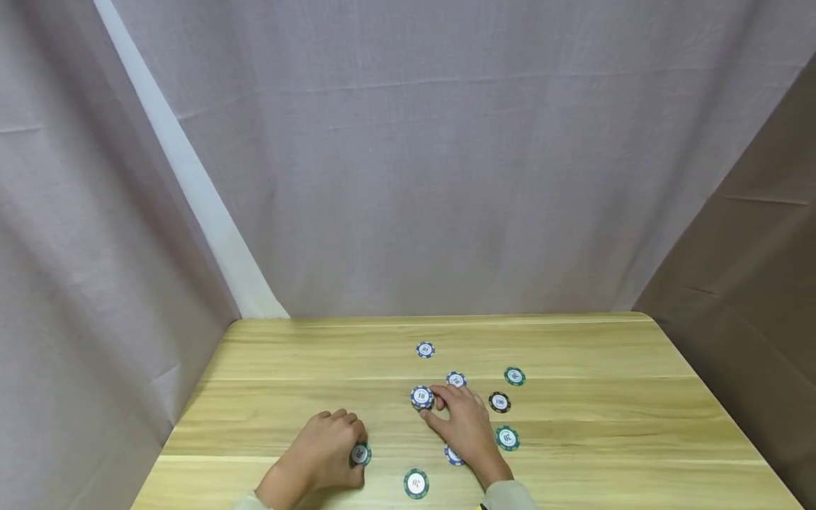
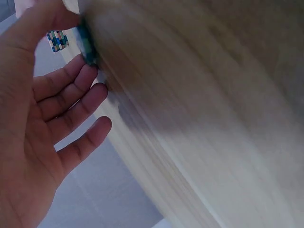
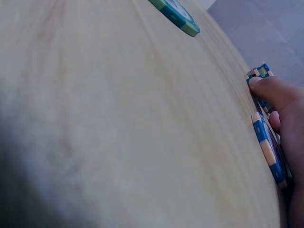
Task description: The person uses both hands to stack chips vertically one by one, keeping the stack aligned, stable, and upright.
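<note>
My left hand [image 1: 328,450] pinches a green poker chip [image 1: 360,454] between thumb and fingers, low over the table's left part. In the left wrist view that green chip [image 2: 87,42] appears edge-on at the fingertips, and the other fingers are loosely bent. A stack of poker chips [image 1: 421,397] with a blue 10 on top stands near the middle. Thumb and index finger of my right hand [image 1: 464,427] grip its right side. The right wrist view shows the thumb against the stack [image 3: 260,71], whose edge has mixed colours. Under the right hand a blue chip [image 1: 454,455] is partly covered.
Loose chips lie around the right hand: a blue one [image 1: 456,380] at its fingers, a black 100 [image 1: 500,402], and green ones [image 1: 507,438] [image 1: 515,376] to the right. Another blue chip [image 1: 426,349] lies farther back, a green 20 [image 1: 416,484] in front. Curtains [image 1: 446,177] enclose the wooden table [image 1: 605,397].
</note>
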Tool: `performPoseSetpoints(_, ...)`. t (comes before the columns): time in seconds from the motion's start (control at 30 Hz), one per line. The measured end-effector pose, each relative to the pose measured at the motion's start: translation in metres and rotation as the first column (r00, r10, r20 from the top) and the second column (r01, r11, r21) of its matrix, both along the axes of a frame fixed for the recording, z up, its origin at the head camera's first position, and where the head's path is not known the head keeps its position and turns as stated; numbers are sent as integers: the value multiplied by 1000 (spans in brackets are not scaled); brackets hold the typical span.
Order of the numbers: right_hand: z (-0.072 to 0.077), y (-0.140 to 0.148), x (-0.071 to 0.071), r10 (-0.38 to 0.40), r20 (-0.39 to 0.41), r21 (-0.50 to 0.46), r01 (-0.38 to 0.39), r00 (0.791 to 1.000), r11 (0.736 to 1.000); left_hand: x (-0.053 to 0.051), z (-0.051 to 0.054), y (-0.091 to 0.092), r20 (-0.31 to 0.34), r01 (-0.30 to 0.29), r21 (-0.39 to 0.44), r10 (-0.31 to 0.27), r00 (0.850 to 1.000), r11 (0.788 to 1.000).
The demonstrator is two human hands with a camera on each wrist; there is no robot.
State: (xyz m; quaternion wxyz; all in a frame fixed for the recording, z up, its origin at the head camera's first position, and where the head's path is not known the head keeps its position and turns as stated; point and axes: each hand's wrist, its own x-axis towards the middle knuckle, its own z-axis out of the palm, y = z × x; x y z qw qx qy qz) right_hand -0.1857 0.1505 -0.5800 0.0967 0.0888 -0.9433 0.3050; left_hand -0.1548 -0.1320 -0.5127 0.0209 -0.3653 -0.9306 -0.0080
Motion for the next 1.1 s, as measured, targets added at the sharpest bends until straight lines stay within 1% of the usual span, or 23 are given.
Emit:
performPoseSetpoints(0.13,1,0,0,0,-1,4,0,1000,1000,2,-1,1,21,-23,49,22,1000,999)
performPoseSetpoints(0.27,1,1,0,-5,-5,15,5,1000,1000,2,-3,3,25,-28,101,26,999,994)
performPoseSetpoints(0.53,0,1,3,-12,16,24,11,1000,1000,3,-4,10,-10,-11,176,13,1000,984)
performPoseSetpoints(0.67,1,0,1,-16,8,24,16,1000,1000,0,-4,11,-27,-16,184,22,999,983)
performPoseSetpoints(0.7,1,0,1,-16,5,25,16,1000,1000,0,-4,12,-19,-23,186,27,999,982)
performPoseSetpoints(0.77,1,-1,2,-15,3,27,15,1000,1000,-1,-4,12,20,-40,195,37,999,980)
performPoseSetpoints(0.87,1,-3,3,-9,2,27,9,1000,1000,-3,-6,13,86,-65,210,48,995,975)
performPoseSetpoints(0.93,1,-4,4,-9,3,22,9,1000,1000,-5,-7,14,113,-75,223,51,992,972)
performPoseSetpoints(1.1,-1,-7,4,-9,18,24,9,1000,1000,-10,-5,19,110,-94,232,70,992,968)
